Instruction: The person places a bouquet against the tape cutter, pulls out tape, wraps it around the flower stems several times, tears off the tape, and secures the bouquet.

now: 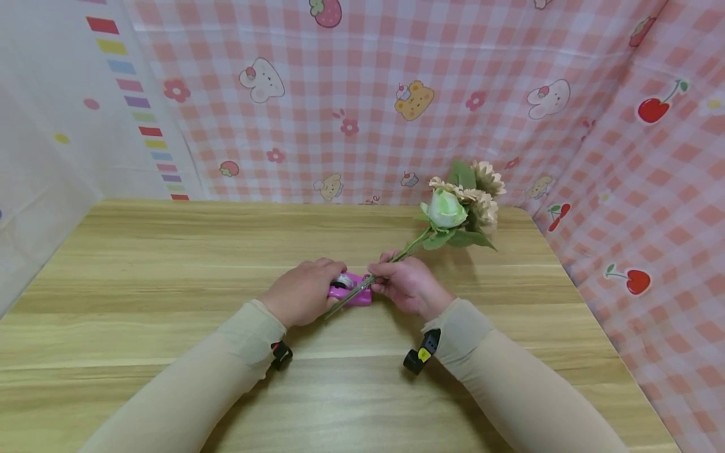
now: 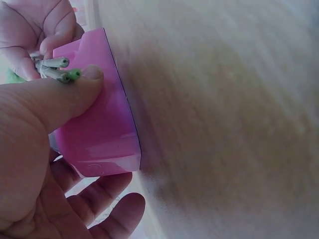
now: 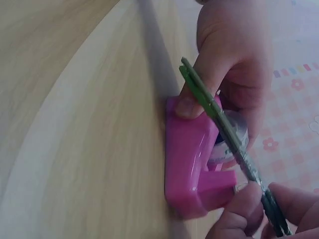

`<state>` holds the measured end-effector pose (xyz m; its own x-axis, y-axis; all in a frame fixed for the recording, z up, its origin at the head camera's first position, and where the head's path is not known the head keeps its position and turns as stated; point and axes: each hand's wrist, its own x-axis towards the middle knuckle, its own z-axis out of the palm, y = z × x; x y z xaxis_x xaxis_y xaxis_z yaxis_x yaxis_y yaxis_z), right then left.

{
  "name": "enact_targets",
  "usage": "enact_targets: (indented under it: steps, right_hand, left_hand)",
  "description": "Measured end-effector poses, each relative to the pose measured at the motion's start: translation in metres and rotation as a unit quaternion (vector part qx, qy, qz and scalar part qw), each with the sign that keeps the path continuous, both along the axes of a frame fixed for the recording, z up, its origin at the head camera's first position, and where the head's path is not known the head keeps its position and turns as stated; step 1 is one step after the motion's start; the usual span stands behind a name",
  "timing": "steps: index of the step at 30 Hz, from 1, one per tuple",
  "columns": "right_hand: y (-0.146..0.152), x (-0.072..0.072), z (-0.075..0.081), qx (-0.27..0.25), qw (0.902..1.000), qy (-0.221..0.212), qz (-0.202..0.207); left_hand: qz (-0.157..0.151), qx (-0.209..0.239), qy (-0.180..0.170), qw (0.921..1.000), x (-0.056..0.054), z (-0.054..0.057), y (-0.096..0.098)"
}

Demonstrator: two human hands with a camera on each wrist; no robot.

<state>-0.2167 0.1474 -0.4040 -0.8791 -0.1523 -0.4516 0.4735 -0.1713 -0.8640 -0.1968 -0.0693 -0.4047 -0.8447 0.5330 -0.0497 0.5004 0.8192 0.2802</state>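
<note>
- Head view: the left hand (image 1: pixel 303 290) is clamped on a pink tape dispenser (image 1: pixel 361 300), which sits on the wooden tabletop (image 1: pixel 170 264) between the two hands; from above, that hand covers the dispenser's left end.
- Left wrist view: here the grip shows better; the thumb lies against the pink side, the other fingers come round from the far side; their tips are apart from one another.
- Right hand (image 1: pixel 412 284): thumb and fingertips are together, pinching a thin bundle of stems (image 3: pixel 229 134); the right wrist view gives this pinch close up, with a shiny stretch of stem beside it; whether that shine is tape, I cannot tell.
- Head view only: the flower heads, namely a pale green rose (image 1: pixel 447 209) and cream blossoms (image 1: pixel 488 178) with green leaves (image 1: pixel 466 239); they lean up and right, beyond the right hand.
- Left wrist view: the stem ends (image 2: pixel 61 62) point towards the camera, mostly greyish, one bright green; they are just beside the left thumb tip; contact is unclear.
- Right wrist view: the tape roll (image 3: pixel 223 153) shows in the dispenser, partly behind the slanting stems; the head view gives only a small part of it.
</note>
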Motion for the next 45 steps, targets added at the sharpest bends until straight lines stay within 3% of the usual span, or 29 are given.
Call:
enact_targets:
  steps: [7, 17, 35, 45]
  right_hand:
    - [0.0057, -0.0002, -0.0021, 0.051, 0.9983, -0.013, 0.026]
    - [0.0076, 0.0018, -0.0037, -0.02, 0.9994, -0.018, 0.021]
    - [0.0052, 0.0022, -0.0018, -0.002, 0.9999, -0.004, -0.014]
    - [0.0051, 0.0013, -0.0038, -0.016, 0.9994, -0.032, 0.004]
  left_hand:
    - [-0.003, -0.003, 0.006, 1.0, -0.0008, -0.0012, 0.0]
    - [0.0, -0.005, -0.001, 1.0, -0.0005, -0.0008, 0.0005]
    - [-0.002, -0.005, 0.0, 1.0, -0.0006, -0.0014, -0.0002]
    - [-0.003, -0.005, 0.004, 1.0, -0.0015, -0.0018, 0.0004]
